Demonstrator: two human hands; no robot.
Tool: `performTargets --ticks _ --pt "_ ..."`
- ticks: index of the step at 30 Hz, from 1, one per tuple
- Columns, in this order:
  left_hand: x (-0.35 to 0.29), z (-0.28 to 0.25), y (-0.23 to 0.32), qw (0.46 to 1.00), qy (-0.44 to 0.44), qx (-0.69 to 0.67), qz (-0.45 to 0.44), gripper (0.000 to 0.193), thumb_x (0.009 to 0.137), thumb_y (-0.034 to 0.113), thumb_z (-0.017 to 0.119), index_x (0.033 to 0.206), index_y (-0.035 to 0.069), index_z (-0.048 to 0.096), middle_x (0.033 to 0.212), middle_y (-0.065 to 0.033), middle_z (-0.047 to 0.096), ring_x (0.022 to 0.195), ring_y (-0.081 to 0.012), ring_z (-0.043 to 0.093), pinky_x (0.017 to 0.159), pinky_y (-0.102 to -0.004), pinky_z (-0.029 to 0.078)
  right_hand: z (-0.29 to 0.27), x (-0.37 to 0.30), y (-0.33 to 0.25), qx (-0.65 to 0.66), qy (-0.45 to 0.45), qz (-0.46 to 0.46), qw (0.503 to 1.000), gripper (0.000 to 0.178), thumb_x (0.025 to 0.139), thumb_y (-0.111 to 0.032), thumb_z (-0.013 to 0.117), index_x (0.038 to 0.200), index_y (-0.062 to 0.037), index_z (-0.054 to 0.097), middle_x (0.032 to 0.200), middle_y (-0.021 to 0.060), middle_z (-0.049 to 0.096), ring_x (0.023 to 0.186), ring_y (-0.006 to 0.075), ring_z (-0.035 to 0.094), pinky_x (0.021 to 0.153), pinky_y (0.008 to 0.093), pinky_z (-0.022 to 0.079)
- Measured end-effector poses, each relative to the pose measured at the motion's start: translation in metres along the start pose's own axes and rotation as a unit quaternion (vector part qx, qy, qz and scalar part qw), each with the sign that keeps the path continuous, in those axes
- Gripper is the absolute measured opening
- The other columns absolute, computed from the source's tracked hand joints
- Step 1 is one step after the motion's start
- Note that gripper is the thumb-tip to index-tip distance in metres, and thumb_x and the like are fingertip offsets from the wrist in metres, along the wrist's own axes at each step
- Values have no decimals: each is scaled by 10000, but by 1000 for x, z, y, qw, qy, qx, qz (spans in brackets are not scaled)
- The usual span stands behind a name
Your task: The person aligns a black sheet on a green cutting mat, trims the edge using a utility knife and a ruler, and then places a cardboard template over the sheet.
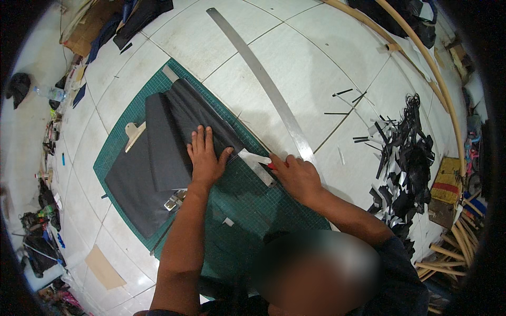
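Observation:
My left hand [206, 160] lies flat with fingers spread on a black sheet of material [137, 174], which is partly folded over. To its right, my right hand [300, 179] is closed on a red-handled cutter knife [272, 165], mostly hidden by the fingers. The knife is by the sheet's right edge, where a pale strip [254, 157] shows. A steel ruler [263, 176] pokes out from under the sheet at both ends. One metal clip [135, 137] grips the sheet's left edge, and another metal clip [175, 200] sits near my left wrist. Beneath everything is a green cutting mat [226, 247].
A long metal strip [258, 68] lies on the white tiled floor [232, 42] beyond the mat. Black and white scraps [403, 163] are heaped at the right, near curved cane-like poles [448, 105]. Brown card [105, 267] lies at lower left; clutter lines the left wall.

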State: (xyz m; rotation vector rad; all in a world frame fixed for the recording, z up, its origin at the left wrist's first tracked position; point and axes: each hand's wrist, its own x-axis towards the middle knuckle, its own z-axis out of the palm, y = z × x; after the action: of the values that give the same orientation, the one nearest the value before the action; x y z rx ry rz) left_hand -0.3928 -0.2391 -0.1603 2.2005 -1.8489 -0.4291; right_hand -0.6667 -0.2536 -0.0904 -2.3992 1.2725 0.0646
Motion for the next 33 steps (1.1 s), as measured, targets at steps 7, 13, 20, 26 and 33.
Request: performTargets --ticks 7,13,20,26,33 --pt "-2 7 -1 999 29 -15 20 866 905 503 631 1538 53 247 1601 -229 185 1470 -442 175 1152 -622 126 13 21 -6 -18 51 -2 999 412 955 -269 555 1342 -130 542 833 141 599 718 317 645 594 452 517" --pt "-2 7 -4 999 30 8 14 887 900 530 622 1538 44 242 1596 -228 196 1467 -433 189 1145 -619 150 12 33 -15 -25 51 13 998 427 942 -311 575 1334 -143 562 841 122 592 707 303 631 581 450 506" --pt "-2 5 3 1000 3 15 -3 912 881 537 635 1537 42 239 1596 -223 195 1468 -422 193 1142 -617 172 11 37 -16 -11 104 0 995 464 871 -281 684 1306 -133 612 811 81 551 697 241 569 565 391 455" --pt "-1 1 4 999 -20 26 -25 911 873 508 659 1535 41 243 1601 -220 184 1470 -423 189 1147 -611 169 5 46 -16 -16 35 18 999 500 862 -257 705 1329 -112 595 808 75 536 696 226 546 590 384 442" --pt "2 -7 9 999 -42 8 -32 922 858 471 695 1535 41 241 1603 -228 173 1470 -433 180 1146 -615 162 5 71 -11 2 106 -23 994 518 856 -261 708 1340 -124 585 816 71 532 700 219 550 600 384 445"
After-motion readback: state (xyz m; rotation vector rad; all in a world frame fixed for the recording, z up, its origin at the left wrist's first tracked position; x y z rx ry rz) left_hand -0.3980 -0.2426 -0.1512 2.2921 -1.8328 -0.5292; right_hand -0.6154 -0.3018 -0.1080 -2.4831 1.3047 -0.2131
